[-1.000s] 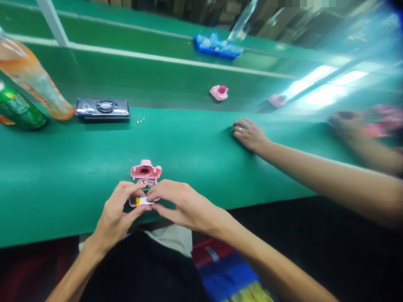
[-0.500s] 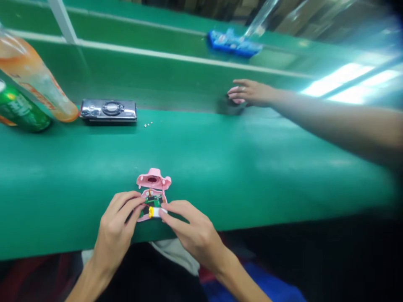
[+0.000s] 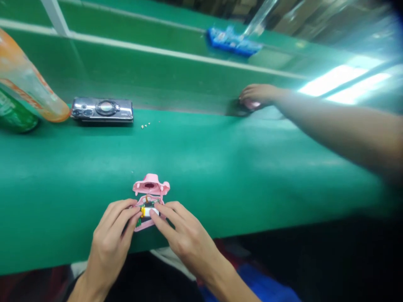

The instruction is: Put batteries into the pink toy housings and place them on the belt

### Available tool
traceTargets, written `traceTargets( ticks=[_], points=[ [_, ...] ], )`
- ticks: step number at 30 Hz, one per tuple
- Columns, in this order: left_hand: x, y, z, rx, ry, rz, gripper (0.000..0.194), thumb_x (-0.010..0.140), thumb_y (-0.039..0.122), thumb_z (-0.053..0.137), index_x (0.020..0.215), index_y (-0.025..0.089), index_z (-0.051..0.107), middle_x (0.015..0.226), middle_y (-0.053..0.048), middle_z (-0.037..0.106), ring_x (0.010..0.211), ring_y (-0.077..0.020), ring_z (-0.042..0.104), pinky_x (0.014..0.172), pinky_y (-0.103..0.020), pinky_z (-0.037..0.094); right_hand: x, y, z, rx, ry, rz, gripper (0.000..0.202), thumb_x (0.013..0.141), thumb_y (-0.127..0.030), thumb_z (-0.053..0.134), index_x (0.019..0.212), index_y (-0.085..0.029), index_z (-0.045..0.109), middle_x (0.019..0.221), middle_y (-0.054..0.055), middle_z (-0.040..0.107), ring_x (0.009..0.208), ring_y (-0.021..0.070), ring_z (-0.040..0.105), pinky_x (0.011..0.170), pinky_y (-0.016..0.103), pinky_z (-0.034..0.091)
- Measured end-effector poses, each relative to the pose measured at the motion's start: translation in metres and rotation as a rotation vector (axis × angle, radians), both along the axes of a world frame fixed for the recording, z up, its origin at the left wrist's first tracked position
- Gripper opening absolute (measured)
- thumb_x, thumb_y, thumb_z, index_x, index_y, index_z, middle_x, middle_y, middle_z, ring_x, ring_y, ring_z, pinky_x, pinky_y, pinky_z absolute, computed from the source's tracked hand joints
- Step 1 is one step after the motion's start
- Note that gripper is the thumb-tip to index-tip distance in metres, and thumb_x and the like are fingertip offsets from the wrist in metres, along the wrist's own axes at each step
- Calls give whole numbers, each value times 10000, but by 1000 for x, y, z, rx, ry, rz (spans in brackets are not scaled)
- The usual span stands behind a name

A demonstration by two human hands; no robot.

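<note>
Left hand [image 3: 110,239] and right hand [image 3: 182,235] pinch the open pink shell [image 3: 145,216] from either side, fingertips closed on its small white cell, steadying it flat on the green bench [image 3: 220,167]. Its pink cover [image 3: 151,186] lies just beyond the fingertips. Farther off: phone [image 3: 101,110], and a co-worker's hand [image 3: 260,94].

A phone [image 3: 101,109] lies upper left beside two tilted bottles [image 3: 23,90]; a blue tray [image 3: 232,42] sits top centre on the green bench [image 3: 236,167].

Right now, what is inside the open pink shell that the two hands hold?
Inside the pink shell lie a green circuit board and a small white battery. Fingers cover the rest.
</note>
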State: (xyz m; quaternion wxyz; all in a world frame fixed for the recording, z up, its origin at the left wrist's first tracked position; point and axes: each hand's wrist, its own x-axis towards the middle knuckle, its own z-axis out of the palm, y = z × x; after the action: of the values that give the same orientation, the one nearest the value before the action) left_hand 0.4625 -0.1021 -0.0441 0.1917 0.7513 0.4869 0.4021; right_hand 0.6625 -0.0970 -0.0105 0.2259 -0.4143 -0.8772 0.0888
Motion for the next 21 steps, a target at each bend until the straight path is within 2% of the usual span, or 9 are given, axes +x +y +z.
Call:
traceTargets(
  ticks=[6,8,11,13,17,21],
  points=[
    [-4,-1,-1,-12,-7,-22,202,973,35,615,1112,177,651,1153,-66,688,1091,-173,635,1011,-288,510,-7,-3,9,-17,-115,-39,337,1034,-55,400,1121,-71,725,1043,154,724,800,219,595,703,367,613],
    [-6,-2,0,-25,16,-56,205,982,94,636,1173,169,640,1208,-83,677,1142,-192,618,1042,-306,498,-9,-6,7,-52,-119,-83,346,1030,-63,398,1173,-77,713,1089,172,695,843,233,602,703,375,612],
    [-9,-5,-1,-45,117,-142,343,1005,192,627,1338,133,569,1337,-142,612,1259,-245,558,1069,-354,497,-9,-12,-3,-129,-59,-128,364,1037,-116,436,1334,-105,646,1067,153,647,908,231,609,729,350,616],
    [-11,-6,-2,-55,176,-177,378,1013,170,599,1384,132,538,1379,-160,571,1298,-263,528,1076,-379,498,-9,-15,-14,-118,-1,-128,365,1039,-146,476,1369,-144,632,998,114,620,881,207,601,710,316,607],
    [-13,-5,-1,-70,207,-190,371,1006,110,586,1373,151,551,1364,-156,556,1273,-259,530,1056,-383,512,-12,-23,-34,-18,88,-249,329,1028,-176,568,1328,-244,686,953,75,549,864,181,565,673,273,575],
    [-14,-5,0,-54,210,-192,386,1014,120,577,1396,155,535,1369,-165,543,1259,-259,532,1010,-367,544,-15,-26,-42,41,162,-402,256,1015,-250,628,1235,-283,754,916,59,472,847,180,512,650,268,539]
  ],
)
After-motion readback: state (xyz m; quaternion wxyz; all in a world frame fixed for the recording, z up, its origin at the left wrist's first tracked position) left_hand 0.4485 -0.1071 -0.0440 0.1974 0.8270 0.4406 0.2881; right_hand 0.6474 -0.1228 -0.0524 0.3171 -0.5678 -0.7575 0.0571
